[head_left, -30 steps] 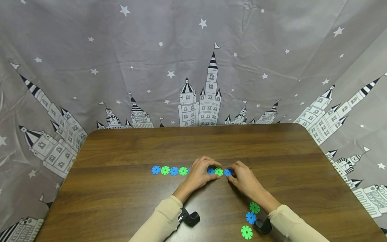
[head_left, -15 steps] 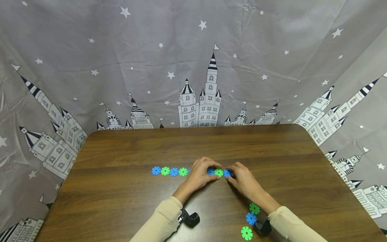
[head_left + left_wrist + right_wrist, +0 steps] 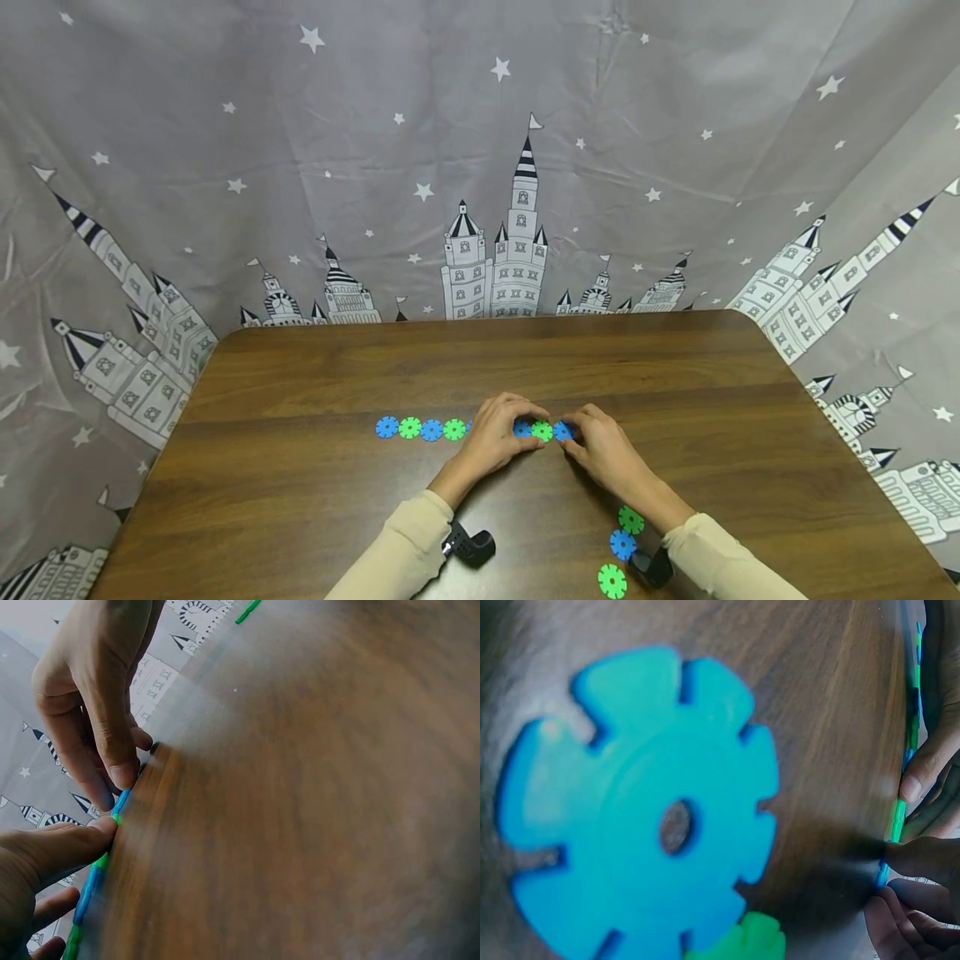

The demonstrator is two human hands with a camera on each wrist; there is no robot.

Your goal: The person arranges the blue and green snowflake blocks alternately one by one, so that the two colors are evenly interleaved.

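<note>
A row of flat notched plastic discs, blue and green by turns, runs across the table from a blue disc (image 3: 387, 427) on the left. My left hand (image 3: 491, 435) arches over the row's middle, hiding part of it, and holds a green disc (image 3: 542, 431) between thumb and fingers. My right hand (image 3: 606, 446) pinches a blue disc (image 3: 562, 431) at the row's right end, right at the green one's edge. In the left wrist view, the left thumb (image 3: 94, 836) lies on the green edge while the right fingertips grip the blue disc (image 3: 120, 801).
Near my right forearm lie loose discs: a green one (image 3: 632, 520), a blue one (image 3: 622, 544), and another green one (image 3: 612, 581). Black wrist cameras, such as the left one (image 3: 474, 547), hang low over the wooden table (image 3: 300, 500). A grey castle-print curtain (image 3: 360, 167) stands behind.
My right hand has slid the blue disc left against the green disc, closing the small gap between them. My left hand has kept its place.
</note>
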